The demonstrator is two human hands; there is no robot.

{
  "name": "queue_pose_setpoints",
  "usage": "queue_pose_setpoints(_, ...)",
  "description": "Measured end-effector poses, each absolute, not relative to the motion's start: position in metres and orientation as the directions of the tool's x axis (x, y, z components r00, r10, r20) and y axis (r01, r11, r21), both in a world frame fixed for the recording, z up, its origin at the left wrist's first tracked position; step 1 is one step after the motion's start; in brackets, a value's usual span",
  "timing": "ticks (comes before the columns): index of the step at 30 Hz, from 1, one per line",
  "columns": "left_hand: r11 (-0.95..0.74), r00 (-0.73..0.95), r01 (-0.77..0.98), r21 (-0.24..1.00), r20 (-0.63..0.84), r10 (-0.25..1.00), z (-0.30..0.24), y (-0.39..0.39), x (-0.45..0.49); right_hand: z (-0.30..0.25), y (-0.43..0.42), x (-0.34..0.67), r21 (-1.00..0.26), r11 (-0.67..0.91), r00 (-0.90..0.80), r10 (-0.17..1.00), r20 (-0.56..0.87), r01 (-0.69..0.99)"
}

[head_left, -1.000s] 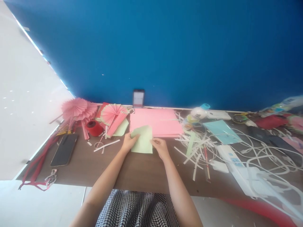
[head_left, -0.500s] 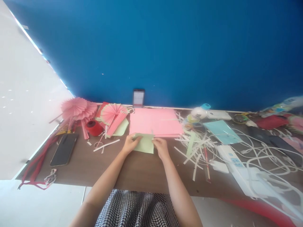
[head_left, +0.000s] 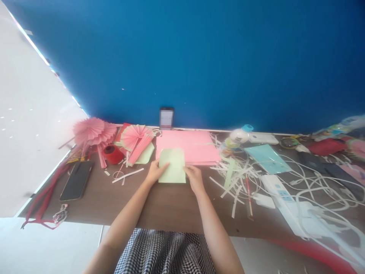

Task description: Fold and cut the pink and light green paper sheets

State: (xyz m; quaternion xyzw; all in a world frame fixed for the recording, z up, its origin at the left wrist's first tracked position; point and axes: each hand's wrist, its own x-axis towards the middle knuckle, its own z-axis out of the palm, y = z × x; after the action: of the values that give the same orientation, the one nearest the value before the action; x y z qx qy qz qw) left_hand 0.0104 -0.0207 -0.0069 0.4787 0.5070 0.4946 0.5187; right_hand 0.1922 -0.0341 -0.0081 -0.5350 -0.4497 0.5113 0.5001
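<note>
A pale green sheet of paper [head_left: 173,167] lies at the middle of the brown table [head_left: 159,205], its far end over the front edge of a stack of pink paper [head_left: 188,146]. My left hand [head_left: 155,173] grips the sheet's left edge with its fingers closed on it. On the opposite edge my right hand [head_left: 194,177] pinches the sheet the same way. Both forearms reach in from the near edge of the table.
Pink paper fans [head_left: 94,133] and a red tape roll [head_left: 113,154] lie at the left, beside a black phone [head_left: 76,180] and a red lanyard [head_left: 42,207]. White paper strips [head_left: 236,179], a power strip [head_left: 281,194], cables and a light blue sheet [head_left: 266,158] crowd the right. Another phone [head_left: 167,118] leans on the blue wall.
The green sheet was folded down to a short strip half a second ago; now it lies open and taller again. My hands stayed at its two side edges.
</note>
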Motion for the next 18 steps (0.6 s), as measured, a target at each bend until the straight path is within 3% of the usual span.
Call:
queue_pose_setpoints(6,0.09,-0.043,-0.012,0.996,-0.09,0.995,-0.0118,-0.0189,0.0082,-0.0096,-0.034,0.1934,-0.996,-0.081,0.039,0.996,-0.079,0.049)
queue_pose_setpoints(18,0.068,-0.166,0.058,0.996,-0.058,0.984,-0.0081,-0.0207,0.0091,-0.0115,-0.0355,0.1902,-0.976,0.096,-0.043,0.995,0.089,0.197)
